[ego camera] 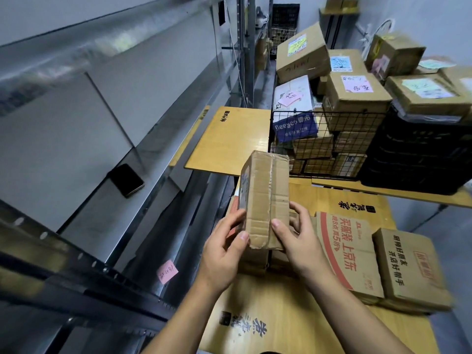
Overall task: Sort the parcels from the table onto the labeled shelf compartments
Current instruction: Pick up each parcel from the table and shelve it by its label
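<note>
Parcel held upright over table, beside shelf | left hand wrapped on lower left edge, thumb at corner | right hand gripped round lower right, fingers partly hidden behind carton | side label seen edge-on, unreadable | pink note on lower shelf, writing not made out | upper shelf blurred

Matt, creased cardboard parcel; glossy wood-look table; grey metal shelf w/ dull sheen.
</note>
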`<control>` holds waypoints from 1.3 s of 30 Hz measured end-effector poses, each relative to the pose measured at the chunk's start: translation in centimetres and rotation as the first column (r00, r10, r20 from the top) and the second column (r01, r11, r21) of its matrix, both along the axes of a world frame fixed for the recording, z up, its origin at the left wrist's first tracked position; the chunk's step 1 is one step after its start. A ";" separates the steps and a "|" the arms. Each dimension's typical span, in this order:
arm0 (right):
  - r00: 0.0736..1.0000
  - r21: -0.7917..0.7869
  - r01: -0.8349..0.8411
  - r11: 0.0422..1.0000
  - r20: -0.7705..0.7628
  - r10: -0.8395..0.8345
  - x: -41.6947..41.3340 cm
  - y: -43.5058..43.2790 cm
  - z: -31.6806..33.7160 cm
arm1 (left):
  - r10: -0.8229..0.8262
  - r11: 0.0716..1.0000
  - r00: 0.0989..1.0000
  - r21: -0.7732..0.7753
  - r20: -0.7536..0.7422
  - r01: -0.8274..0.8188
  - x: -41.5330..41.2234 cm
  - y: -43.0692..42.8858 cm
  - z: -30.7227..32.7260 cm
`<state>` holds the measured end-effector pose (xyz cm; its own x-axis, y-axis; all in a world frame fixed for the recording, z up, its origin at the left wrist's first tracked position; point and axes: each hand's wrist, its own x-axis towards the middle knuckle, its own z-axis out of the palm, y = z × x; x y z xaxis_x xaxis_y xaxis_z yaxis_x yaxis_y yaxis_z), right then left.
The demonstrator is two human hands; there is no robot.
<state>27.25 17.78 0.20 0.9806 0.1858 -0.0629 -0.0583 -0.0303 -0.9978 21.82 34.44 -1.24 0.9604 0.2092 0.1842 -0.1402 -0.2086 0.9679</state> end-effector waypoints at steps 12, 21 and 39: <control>0.968 0.406 -0.054 0.912 -0.203 0.148 -0.4 -1.9 -1.5 | 0.214 0.972 0.976 0.106 -0.028 -0.210 -1.0 0.4 -1.2; 0.972 -0.116 -0.150 0.982 0.164 0.168 -2.7 -4.1 -2.2 | 0.371 0.911 0.928 0.205 -0.030 -0.358 -6.0 -1.7 -1.3; 0.689 -0.056 -0.724 0.688 -0.018 0.724 -13.1 1.4 -3.7 | 0.831 0.532 0.553 0.379 -0.062 -0.757 -24.5 -5.7 -3.2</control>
